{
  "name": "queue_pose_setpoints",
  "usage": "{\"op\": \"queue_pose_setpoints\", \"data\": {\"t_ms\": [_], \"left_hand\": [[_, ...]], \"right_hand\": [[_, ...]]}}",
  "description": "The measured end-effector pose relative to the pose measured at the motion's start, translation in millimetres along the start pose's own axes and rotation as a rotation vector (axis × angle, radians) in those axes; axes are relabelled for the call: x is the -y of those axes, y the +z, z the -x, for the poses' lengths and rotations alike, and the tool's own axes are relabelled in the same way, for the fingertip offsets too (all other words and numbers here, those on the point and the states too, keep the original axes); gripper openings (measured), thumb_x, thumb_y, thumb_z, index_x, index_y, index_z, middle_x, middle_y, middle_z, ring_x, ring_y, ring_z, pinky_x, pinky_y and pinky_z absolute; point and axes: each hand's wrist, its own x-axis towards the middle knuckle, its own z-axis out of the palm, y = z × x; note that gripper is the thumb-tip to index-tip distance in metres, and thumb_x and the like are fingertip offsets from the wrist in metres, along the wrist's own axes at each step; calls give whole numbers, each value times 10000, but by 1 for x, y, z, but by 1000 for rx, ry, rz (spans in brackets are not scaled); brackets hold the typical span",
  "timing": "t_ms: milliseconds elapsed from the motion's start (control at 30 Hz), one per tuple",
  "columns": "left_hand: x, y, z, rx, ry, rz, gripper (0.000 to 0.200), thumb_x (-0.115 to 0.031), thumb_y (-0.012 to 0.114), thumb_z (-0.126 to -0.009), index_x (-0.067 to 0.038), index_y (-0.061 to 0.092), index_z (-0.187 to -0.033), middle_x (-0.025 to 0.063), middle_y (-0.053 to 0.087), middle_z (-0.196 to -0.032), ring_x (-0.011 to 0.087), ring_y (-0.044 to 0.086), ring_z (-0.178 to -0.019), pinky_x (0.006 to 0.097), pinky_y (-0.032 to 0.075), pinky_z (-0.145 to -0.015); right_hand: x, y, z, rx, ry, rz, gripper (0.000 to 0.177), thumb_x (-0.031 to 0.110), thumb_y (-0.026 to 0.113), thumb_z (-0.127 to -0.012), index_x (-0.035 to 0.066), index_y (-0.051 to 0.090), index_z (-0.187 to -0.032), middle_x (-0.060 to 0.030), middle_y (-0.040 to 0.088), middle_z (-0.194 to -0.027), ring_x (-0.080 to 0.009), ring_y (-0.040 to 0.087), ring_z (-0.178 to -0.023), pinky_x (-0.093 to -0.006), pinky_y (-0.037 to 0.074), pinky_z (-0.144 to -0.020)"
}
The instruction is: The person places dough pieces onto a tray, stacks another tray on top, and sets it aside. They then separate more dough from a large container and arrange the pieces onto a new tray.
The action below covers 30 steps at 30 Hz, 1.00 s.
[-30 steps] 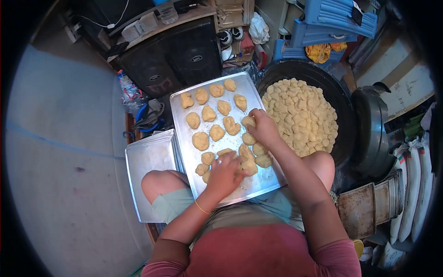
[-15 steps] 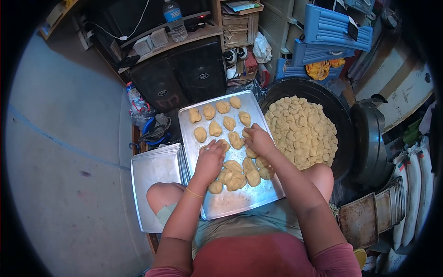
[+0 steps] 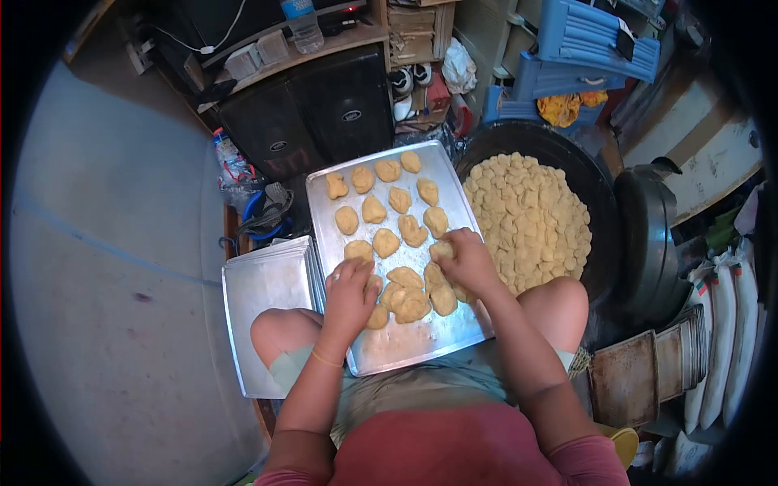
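Note:
A metal tray [image 3: 377, 356] lies across the person's lap with several pale dough pieces on it. Rows of pieces fill its far part, and a cluster of dough [image 3: 407, 298] is heaped near the middle of the near half. My left hand [image 3: 350, 293] is at the tray's left side, its fingers curled over a dough piece that is mostly hidden. On the right side, my right hand [image 3: 470, 261] has its thumb and fingers around a dough piece [image 3: 442, 250]. Right of the tray stands a black tub [image 3: 601, 219] holding a large pile of dough pieces [image 3: 531, 215].
Stacked metal trays [image 3: 267, 312] lie at the left. Beyond the lap tray are black speakers [image 3: 352, 113] under a shelf with a water bottle [image 3: 302, 28]. Blue drawers [image 3: 596, 40] stand at the back right; darkened trays [image 3: 624, 381] lean at the lower right.
My left hand has moved down and left, off a dough piece that now shows in its row. My right hand has come lower on the tray. The view has shifted slightly.

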Motion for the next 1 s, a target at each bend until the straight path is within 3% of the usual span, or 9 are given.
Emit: {"op": "queue_pose_setpoints", "data": {"t_ms": [233,333,433,533,633,700,833,900,1000], "left_hand": [[1,-6,49,157,-196,199,274,-161,668,-814,-38,598,-1049,161,595,-1002,323,601,-899,401,481,-754],[-8,-11,41,165,-447,318,267,-188,687,-795,-29,596,-988,159,602,-881,331,605,-823,398,486,-713],[-1,-5,34,93,-261,273,246,-206,694,-788,-32,591,-928,152,594,-796,338,600,-793,406,483,-719],[2,-1,28,27,-291,139,263,-219,695,-789,-33,606,-952,161,598,-864,338,598,-810,406,484,-729],[5,9,25,-107,-291,186,267,-207,689,-791,-37,621,-985,153,599,-947,331,590,-859,406,478,-734],[4,11,25,-172,-199,124,264,-196,679,-796,-41,623,-1003,145,596,-970,329,580,-899,409,469,-758],[-12,3,26,-197,35,27,259,-110,665,-792,-32,606,-1033,137,599,-1007,326,550,-973,417,434,-853],[-19,6,21,-106,87,37,257,-107,644,-810,-36,609,-1055,137,600,-1044,330,551,-987,423,425,-874],[-28,16,2,-14,143,94,250,-106,607,-841,-50,619,-1084,128,604,-1105,337,551,-1004,431,414,-902]], "right_hand": [[8,-29,2,437,31,53,269,189,691,-743,48,592,-949,-110,600,-873,-284,594,-827,-387,475,-796],[19,-24,-1,173,197,-408,215,164,674,-774,44,566,-916,-91,586,-779,-229,574,-706,-347,482,-691],[42,-14,-8,-60,220,-712,181,151,659,-806,48,541,-898,-81,560,-736,-183,532,-633,-321,466,-619],[44,-10,-11,-118,207,-500,178,175,665,-817,50,563,-891,-89,583,-777,-233,564,-641,-361,477,-622],[25,-4,0,62,183,0,192,222,665,-818,56,594,-883,-95,605,-836,-290,590,-701,-401,480,-676],[21,-7,6,2,-1,214,196,254,651,-809,76,626,-886,-102,623,-886,-311,605,-843,-425,463,-753],[51,-18,8,3,-44,3,167,230,619,-813,84,637,-892,-101,620,-894,-282,595,-930,-412,445,-803],[65,-15,11,307,-12,158,154,191,615,-804,79,638,-907,-101,613,-925,-290,592,-940,-410,453,-800],[46,5,17,400,-86,294,206,171,625,-782,77,618,-965,-118,600,-985,-310,591,-952,-410,475,-816]]}}
